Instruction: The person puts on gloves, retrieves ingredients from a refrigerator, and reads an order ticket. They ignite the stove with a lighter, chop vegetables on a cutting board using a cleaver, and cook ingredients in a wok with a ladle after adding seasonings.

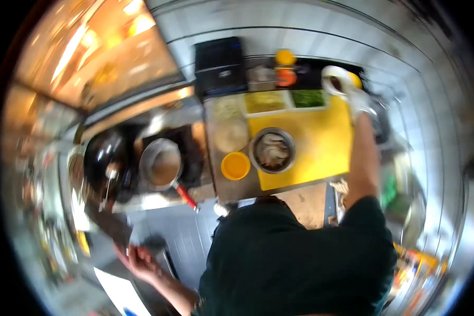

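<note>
At the lower left, my left hand [139, 262] has its fingers apart, close to the end of a dark grey flat piece [110, 225]; no grip on it shows. My right hand [358, 101] reaches to the upper right, looks white and is smeared by motion, so its fingers cannot be made out. Right by it is a white round container [336, 80] with a dark opening. On the yellow board [321, 152] stands a metal bowl [273, 150] with pale, greyish pieces inside. An orange-yellow bowl [235, 166] sits left of it.
A saucepan [162, 164] with a red handle and a dark wok [108, 158] stand on the stove at left. Behind the board are trays of green [308, 98] and yellowish food [265, 102]. A black box [220, 66] stands at the back, beside an orange-lit window [100, 58].
</note>
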{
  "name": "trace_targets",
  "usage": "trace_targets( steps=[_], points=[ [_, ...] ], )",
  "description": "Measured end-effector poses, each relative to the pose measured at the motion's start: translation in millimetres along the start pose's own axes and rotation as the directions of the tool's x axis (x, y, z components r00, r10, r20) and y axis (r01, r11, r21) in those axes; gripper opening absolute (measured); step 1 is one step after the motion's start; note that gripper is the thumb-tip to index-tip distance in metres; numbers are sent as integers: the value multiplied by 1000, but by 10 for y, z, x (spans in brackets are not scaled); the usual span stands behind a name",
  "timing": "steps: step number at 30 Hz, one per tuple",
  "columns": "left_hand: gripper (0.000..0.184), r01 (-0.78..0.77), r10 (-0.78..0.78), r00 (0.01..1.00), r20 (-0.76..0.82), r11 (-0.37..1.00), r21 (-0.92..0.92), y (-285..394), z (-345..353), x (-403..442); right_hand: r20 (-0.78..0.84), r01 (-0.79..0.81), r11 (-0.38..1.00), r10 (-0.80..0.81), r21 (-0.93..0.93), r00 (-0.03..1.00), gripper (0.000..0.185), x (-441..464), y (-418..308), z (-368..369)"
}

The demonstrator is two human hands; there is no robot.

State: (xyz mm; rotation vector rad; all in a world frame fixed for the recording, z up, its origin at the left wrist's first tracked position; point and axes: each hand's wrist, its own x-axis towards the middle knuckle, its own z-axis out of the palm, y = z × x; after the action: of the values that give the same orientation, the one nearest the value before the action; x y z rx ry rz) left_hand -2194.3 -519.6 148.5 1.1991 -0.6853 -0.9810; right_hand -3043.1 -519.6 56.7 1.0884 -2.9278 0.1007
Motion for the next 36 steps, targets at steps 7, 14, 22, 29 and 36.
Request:
trace_targets(
  steps=[7, 14, 22, 29, 36],
  points=[
    [70, 101, -102, 990, -102, 995, -16, -177, 676, -277, -19, -66, 896, 83, 438, 996, 45, 1545, 902, 1020],
    [74, 22, -18, 999, -33, 992, 125, -236, 708, -144, 325, -356, 126, 216, 926, 921, 44, 1496, 229, 921],
    [73, -10, 17, 999, -44, 988, 157, -149, 586, 199, 378, -394, 103, 150, 913, 914, 45, 1127, 377, 899],
    [73, -25, 20, 999, 28, 977, 214, -38, 218, 774, -351, 190, 454, 301, 871, 887, 43, -523, -1077, -47],
    [73, -88, 47, 992, 117, 921, 378, 359, -338, 1523, -452, 914, 194, -821, 355, 350, 59, -3157, -5179, -1156]
  ],
)
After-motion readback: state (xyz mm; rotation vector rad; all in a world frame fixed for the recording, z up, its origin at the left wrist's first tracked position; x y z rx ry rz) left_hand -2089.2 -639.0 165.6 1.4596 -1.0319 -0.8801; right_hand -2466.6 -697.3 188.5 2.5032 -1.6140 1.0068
